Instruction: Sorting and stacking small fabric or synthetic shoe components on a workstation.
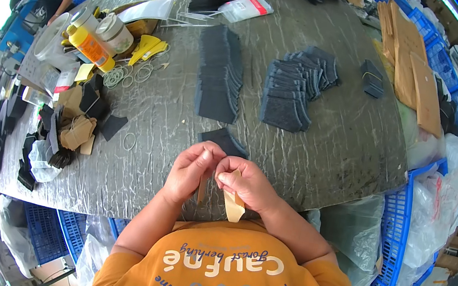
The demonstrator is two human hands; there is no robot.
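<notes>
Close to my body at the table's near edge, both hands are raised together, fingertips almost touching. My left hand (190,174) is closed in a pinch; a narrow brown strip (202,189) hangs under its fingers. My right hand (249,186) is closed on a tan paper-like strip (234,209), whose loose end points down toward my shirt. Whether the two strips are one piece is hidden by the fingers. Just beyond the hands lies a dark blue cut fabric piece (222,138), partly covered by them. Farther off are a long overlapping fabric row (218,76) and a fanned fabric stack (288,95).
At left stand a yellow bottle (90,48) and jars (114,32), beside rubber bands (126,75) and a pile of dark and brown pieces (69,125). A banded blue bundle (372,78) and brown paper (402,50) lie right. Blue crates (392,244) flank the table.
</notes>
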